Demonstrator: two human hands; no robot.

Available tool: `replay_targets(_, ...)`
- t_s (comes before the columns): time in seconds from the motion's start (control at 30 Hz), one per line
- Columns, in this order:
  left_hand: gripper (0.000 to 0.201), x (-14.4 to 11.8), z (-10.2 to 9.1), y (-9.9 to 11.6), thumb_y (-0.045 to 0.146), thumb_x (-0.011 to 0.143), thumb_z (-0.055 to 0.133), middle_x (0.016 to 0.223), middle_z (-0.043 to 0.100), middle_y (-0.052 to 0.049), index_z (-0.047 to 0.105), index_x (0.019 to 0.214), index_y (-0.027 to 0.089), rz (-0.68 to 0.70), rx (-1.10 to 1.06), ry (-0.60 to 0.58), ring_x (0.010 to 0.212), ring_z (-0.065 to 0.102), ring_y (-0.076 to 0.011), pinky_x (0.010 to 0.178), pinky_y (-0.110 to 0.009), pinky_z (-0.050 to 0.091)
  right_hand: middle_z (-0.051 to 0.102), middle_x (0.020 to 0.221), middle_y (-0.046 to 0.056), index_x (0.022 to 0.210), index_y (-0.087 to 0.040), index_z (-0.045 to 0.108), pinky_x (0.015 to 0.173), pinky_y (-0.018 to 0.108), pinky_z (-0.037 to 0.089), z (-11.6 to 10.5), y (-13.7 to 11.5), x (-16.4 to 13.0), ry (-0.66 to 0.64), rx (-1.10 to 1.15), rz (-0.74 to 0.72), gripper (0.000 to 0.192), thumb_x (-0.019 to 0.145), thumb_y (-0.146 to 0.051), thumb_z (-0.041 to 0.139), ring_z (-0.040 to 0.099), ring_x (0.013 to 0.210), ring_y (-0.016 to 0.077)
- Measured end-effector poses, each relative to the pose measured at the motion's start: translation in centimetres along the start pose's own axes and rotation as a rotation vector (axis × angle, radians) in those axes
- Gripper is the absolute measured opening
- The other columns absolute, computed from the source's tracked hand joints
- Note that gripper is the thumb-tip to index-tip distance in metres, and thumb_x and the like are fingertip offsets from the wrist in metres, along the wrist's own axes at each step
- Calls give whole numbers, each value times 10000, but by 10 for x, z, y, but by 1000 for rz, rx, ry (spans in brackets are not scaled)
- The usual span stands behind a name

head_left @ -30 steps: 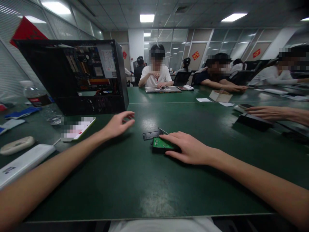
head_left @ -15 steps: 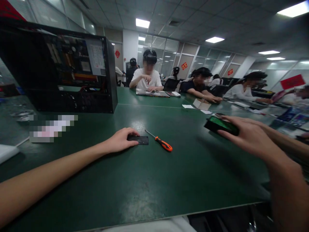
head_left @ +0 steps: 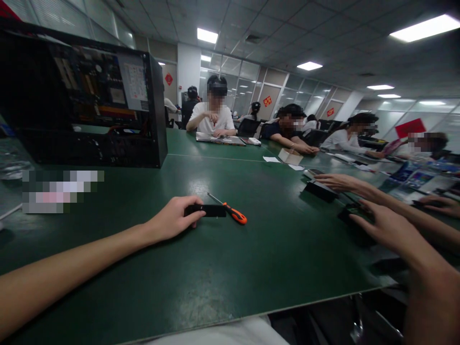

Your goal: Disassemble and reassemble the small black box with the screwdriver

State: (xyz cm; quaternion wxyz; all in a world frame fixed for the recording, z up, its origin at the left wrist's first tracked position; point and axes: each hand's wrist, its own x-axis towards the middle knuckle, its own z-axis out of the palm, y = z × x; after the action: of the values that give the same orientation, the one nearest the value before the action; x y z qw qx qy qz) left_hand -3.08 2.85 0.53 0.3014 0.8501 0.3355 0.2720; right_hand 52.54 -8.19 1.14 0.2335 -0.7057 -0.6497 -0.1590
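Note:
My left hand (head_left: 179,216) pinches a flat black rectangular panel (head_left: 215,211) between thumb and fingers, tilted up just above the table. Right behind the panel's end lies a screwdriver (head_left: 236,214) with an orange and black handle, its shaft pointing to the far left. On the right, my right hand (head_left: 386,230) is closed around a dark case (head_left: 354,221), low over the table. The case is blurred and partly covered by the fingers. Beyond it, a co-worker's hand (head_left: 336,182) reaches over another black box-shaped piece (head_left: 321,190).
An opened black computer case (head_left: 156,110) stands at the left on the green table (head_left: 201,268). A blurred-out pale item (head_left: 61,191) lies before it. A small cardboard box (head_left: 290,156) and white papers are farther back. Several people sit around the table.
My left hand has lifted and tilted the black panel off the table. My right hand has moved right and lower with the case, whose green inside no longer shows. The view has shifted slightly.

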Motion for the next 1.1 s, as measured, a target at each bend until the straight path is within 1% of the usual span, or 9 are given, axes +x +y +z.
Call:
replay_targets(0.1,189,-3,7,9,347,973,578,748,659,-7,658,962,176,85,35,40,645,613,-170,602,-262,467,665,1280,206,1232,-193,611,1019,654,477,-13,-92,15,-58,120,-73,487,949,-564,474,623,1208,446)
replay_targets(0.2,207,-8,17,17,247,1027,447,950,690,-61,639,1056,176,222,87,30,829,649,-190,744,-289,511,626,1400,148,1479,-213,459,1012,489,549,-17,-199,21,-342,505,-258,546,1031,-516,381,650,1221,293)
replay_targets(0.27,241,-12,22,20,182,1029,390,1023,689,-80,618,1108,176,297,91,-16,901,657,-189,799,-288,524,556,1490,166,1556,-179,362,1101,479,486,-12,-259,21,-472,512,-460,604,1041,-493,384,591,1313,273)
replay_targets(0.33,246,-16,25,22,150,1018,396,1046,702,-79,618,1121,182,360,81,-53,922,669,-181,824,-277,532,600,1420,192,1490,-141,447,1087,481,480,-2,-301,22,-550,481,-614,562,1049,-483,375,607,1274,285)
replay_targets(0.4,199,-19,25,21,157,1001,459,1004,731,-61,638,1080,188,387,56,-30,891,690,-173,821,-267,540,707,1163,141,1294,-146,591,959,411,535,10,-325,24,-668,528,-696,475,1072,-467,320,687,1033,236)
replay_targets(0.47,125,-21,24,20,187,983,539,916,761,-36,659,1018,189,358,17,30,820,712,-165,767,-251,549,700,956,66,1164,-155,622,773,305,546,19,-334,25,-817,678,-672,484,1088,-469,262,657,766,152)
replay_targets(0.57,74,-23,22,17,236,955,629,832,780,-17,682,955,184,297,-21,120,731,728,-157,652,-224,547,672,911,26,1213,-148,601,652,225,489,24,-331,23,-914,867,-581,479,1092,-471,268,576,658,94)
replay_targets(0.93,180,-18,21,21,240,978,588,1040,774,-47,701,1115,208,347,67,117,913,729,-180,828,-274,576,743,997,24,1436,-216,591,840,262,496,6,-299,19,-746,699,-614,460,1068,-425,411,669,868,140)
replay_targets(1.1,314,-15,20,19,301,936,670,1132,720,-65,630,1235,212,274,90,16,889,692,-185,733,-265,574,700,1326,97,1381,-179,647,1031,353,483,-21,-236,27,-507,449,-398,497,1036,-473,442,663,1178,233)
